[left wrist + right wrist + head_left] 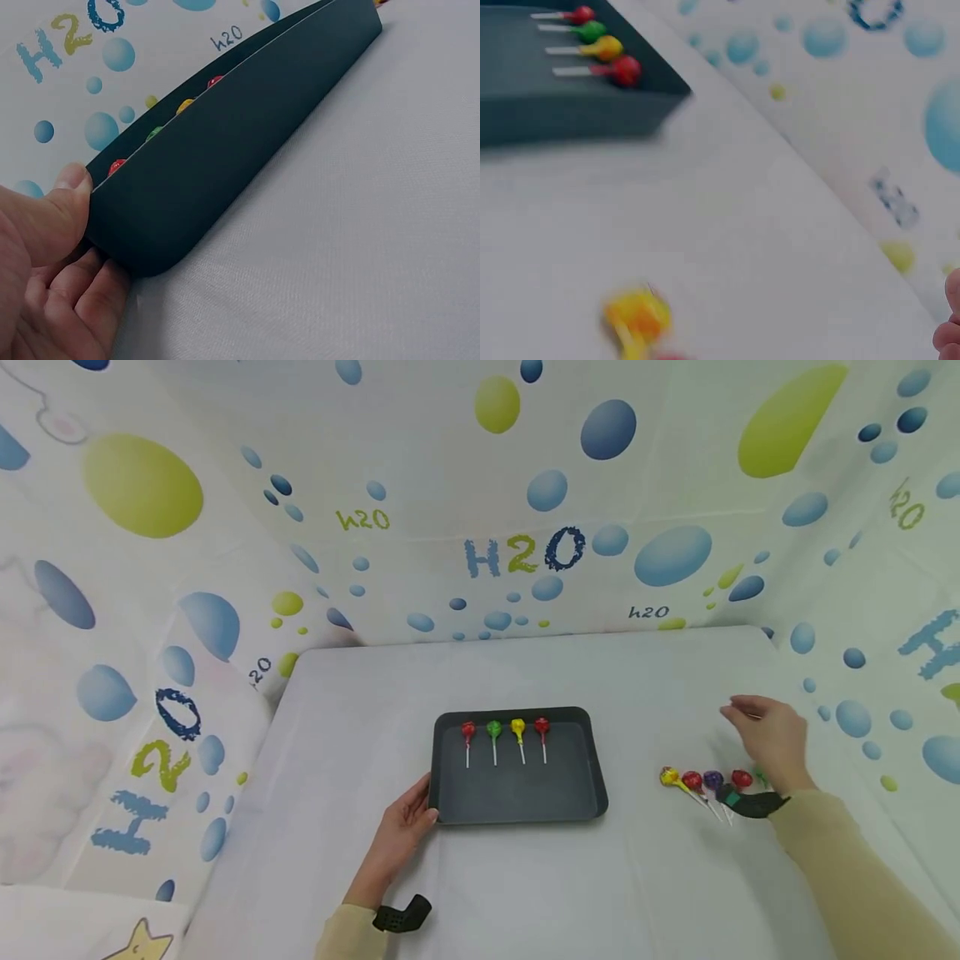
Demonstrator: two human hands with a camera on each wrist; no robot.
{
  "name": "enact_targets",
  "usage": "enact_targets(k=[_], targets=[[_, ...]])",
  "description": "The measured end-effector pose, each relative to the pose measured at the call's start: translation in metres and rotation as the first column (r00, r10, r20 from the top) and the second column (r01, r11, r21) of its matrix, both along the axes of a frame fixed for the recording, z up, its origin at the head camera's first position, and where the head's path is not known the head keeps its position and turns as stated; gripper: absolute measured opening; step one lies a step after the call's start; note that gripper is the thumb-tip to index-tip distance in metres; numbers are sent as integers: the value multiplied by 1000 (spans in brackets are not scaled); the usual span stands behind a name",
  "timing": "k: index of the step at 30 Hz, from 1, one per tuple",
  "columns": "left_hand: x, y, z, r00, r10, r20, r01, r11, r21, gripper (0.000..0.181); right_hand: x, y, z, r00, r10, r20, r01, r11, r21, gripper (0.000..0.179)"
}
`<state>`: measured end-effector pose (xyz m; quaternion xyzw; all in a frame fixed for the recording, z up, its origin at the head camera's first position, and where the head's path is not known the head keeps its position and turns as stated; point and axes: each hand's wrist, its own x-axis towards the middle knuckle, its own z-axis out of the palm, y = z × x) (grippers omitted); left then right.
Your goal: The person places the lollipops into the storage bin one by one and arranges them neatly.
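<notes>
My left hand point(405, 822) grips the near left corner of a dark grey tray point(517, 797). In the left wrist view the thumb lies on the rim and the fingers curl underneath the corner. Along the tray's far side, several wrapped lollipops lie in a row, with a red lollipop point(468, 732) leftmost, then green, yellow and red. My right hand point(772, 739) hovers over the table at the right, fingers loosely bent, with nothing showing between them. Below it lie more lollipops, among them a yellow lollipop point(670, 777) and a purple lollipop point(713, 780); the wrist partly hides a green one.
A white cloth point(517, 893) covers the table. Printed sheets with blue and green spots point(495, 585) enclose it at the back and both sides. A dark strap with a camera point(402, 913) sits on the left wrist, and another strap point(752, 804) on the right.
</notes>
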<state>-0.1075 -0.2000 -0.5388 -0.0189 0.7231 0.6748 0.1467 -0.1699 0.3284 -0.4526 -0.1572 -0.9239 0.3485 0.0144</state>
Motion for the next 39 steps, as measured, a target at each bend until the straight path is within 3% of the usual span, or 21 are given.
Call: enact_targets(k=[5,10,17,27,39], targets=[[-1,-2,2,1000,-7,-22,6,1000,-17,66,25,52,-5,996,-78,38,76,996,54,51],[-2,-6,4,1000,8,-31,-8,1000,-27,66,37,73,-13,992,-104,67,97,990,101,51],[0,-6,5,1000,0,-19,-1,1000,-16,67,45,73,-27,985,-62,160,54,997,57,55],[1,-3,6,1000,-5,1,5,1000,4,67,45,66,-38,972,16,234,-33,997,66,58],[1,1,2,1000,-23,-13,23,1000,-4,68,52,70,-39,957,45,286,-70,994,80,50]])
